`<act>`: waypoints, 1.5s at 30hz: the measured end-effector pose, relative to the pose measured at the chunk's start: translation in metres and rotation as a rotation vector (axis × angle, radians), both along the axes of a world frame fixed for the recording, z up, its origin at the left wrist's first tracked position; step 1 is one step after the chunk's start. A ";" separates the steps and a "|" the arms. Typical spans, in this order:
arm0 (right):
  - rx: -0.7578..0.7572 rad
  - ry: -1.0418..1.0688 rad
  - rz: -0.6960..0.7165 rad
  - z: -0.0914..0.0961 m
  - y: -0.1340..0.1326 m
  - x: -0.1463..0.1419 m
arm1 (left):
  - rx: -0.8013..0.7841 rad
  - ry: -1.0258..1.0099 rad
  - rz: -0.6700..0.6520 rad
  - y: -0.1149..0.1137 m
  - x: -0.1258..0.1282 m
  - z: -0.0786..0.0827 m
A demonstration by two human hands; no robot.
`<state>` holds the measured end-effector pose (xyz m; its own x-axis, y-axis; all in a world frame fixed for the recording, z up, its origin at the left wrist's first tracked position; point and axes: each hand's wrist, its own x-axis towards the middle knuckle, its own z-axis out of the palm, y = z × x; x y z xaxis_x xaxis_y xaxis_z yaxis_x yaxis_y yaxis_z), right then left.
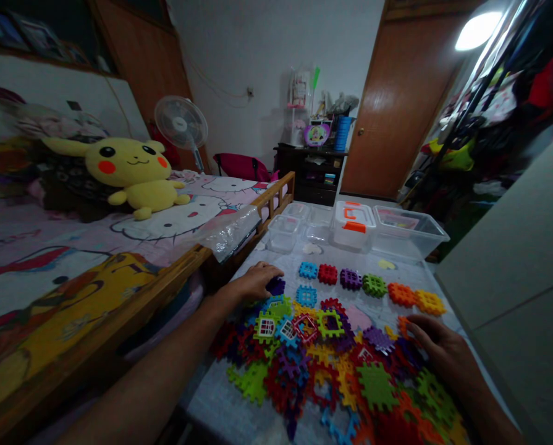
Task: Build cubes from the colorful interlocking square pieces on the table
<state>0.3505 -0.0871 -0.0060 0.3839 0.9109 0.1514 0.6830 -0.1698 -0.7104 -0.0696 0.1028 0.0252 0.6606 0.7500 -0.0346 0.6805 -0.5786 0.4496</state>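
The purple tile (276,285) lies at the far left edge of the tile heap (332,364) on the table (220,408), just short of the row (369,284) of six single tiles laid out beyond it, and the left hand (256,281) rests on it with fingers curled over, the grip closed loosely about it though I cannot tell if it is lifted. To handle it well, I judge it should be pinched by its edges and raised straight up, so neighbouring tiles do not snag. The right hand (436,346) lies flat on the heap's right side, fingers spread, touching an orange tile (403,324), holding nothing; clear boxes (354,225) stand behind.
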 end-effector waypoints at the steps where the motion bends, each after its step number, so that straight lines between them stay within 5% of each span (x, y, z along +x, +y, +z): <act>1: 0.000 0.008 -0.001 0.000 0.000 0.000 | -0.002 0.001 -0.002 0.000 0.002 0.001; 7: -0.006 0.038 -0.004 -0.004 0.001 0.002 | 0.043 -0.010 -0.039 -0.001 0.013 0.012; 11: -0.018 0.045 -0.007 -0.005 0.001 0.003 | 0.074 -0.187 -0.032 -0.001 0.024 0.019; 18: 0.006 0.032 -0.004 0.002 0.001 -0.002 | -0.425 -0.689 0.179 -0.001 0.032 0.014; 22: 0.007 0.043 -0.010 0.006 0.001 -0.006 | -0.470 -0.764 0.297 -0.002 0.027 0.007; 26: 0.003 0.029 -0.003 0.007 0.001 -0.006 | -0.391 -0.614 0.199 -0.012 0.031 0.010; 31: -0.019 0.024 0.004 0.007 0.000 -0.005 | -0.020 -0.128 -0.117 -0.028 0.054 0.023; 38: 0.007 0.071 0.008 -0.001 0.000 -0.003 | 0.084 0.214 -0.168 -0.031 0.075 0.027; 45: 0.000 0.046 0.006 -0.004 0.001 0.000 | 0.118 0.190 -0.184 -0.031 0.076 0.023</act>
